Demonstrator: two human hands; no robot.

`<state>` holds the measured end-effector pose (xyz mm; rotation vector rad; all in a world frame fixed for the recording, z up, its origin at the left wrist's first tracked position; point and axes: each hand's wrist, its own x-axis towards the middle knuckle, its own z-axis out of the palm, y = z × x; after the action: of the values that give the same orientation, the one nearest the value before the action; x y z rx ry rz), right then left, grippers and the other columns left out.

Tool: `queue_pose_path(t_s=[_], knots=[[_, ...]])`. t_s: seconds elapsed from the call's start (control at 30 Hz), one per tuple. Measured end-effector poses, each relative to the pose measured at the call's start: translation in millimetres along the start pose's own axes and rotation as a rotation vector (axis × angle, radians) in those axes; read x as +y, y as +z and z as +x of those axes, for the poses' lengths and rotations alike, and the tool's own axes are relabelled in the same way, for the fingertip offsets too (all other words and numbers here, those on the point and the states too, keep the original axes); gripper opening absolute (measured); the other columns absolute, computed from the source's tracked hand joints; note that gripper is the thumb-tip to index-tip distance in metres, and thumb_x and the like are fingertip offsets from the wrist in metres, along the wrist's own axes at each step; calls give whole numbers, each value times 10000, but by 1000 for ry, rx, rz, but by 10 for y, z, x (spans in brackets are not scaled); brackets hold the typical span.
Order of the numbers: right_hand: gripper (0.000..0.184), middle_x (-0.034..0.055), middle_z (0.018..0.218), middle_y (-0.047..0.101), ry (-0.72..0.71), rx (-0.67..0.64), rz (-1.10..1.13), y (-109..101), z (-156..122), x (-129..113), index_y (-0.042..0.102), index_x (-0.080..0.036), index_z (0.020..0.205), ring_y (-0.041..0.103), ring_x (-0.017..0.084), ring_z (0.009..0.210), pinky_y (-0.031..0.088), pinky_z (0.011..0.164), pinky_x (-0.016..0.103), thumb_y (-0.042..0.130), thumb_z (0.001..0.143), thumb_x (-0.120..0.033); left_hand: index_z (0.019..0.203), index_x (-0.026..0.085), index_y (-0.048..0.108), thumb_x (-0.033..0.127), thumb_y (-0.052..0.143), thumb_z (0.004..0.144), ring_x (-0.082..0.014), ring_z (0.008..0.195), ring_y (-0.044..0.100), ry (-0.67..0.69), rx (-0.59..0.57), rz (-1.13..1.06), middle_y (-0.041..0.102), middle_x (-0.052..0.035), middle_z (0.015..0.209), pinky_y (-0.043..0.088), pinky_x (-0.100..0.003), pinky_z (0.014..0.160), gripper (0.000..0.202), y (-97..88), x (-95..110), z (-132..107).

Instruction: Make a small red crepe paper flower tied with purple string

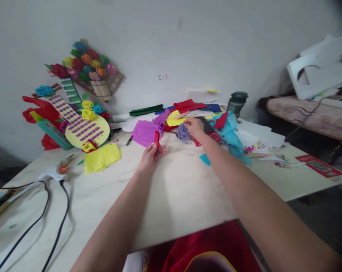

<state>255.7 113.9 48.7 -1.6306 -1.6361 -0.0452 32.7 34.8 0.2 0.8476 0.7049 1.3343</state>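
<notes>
My left hand (151, 154) is closed around a narrow folded strip of red paper (156, 139), which sticks up from between the fingers over the middle of the table. Further right and a bit farther off, my right hand (195, 127) grips the edge of a loose tangle of purple-blue yarn (183, 133). The yarn hangs at or just above the tabletop; I cannot tell whether it rests there. Purple crepe paper (144, 132) lies behind my left hand. Right of the yarn are dark red paper (213, 139) and crumpled light blue crepe paper (231, 130).
A glue gun (56, 172) with its black cable lies at the left, near yellow crepe paper (102, 156). Paper-flower crafts (87, 130) lean on the wall. A dark bottle (237, 102) stands at the back right. Scissors (281, 160) lie near the right edge.
</notes>
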Motion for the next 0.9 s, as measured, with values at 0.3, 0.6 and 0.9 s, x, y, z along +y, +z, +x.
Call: queue_pose_path(t_s=[0.3,0.6,0.9], knots=[[127,33,743,686,-90,96,462,175,-118,53,665,-169,723,618,160,683,482,710,286,546,678,-166,881,151,605,275,615,765,-122,720,630,-4,49,46,647,-65,951,498,-219,615,170,375,41,363],[97,41,731,680,-86,39,755,299,-174,172,636,-166,709,640,167,698,511,712,302,567,655,-207,785,147,600,227,622,750,-105,626,605,-94,19,113,619,-32,751,501,-231,619,90,722,-242,791],[220,73,903,692,283,241,949,162,-172,178,639,-134,847,641,154,775,529,737,305,508,694,-222,696,150,591,160,578,777,-57,578,555,-5,117,-15,590,-5,662,500,-183,635,83,604,-194,846]])
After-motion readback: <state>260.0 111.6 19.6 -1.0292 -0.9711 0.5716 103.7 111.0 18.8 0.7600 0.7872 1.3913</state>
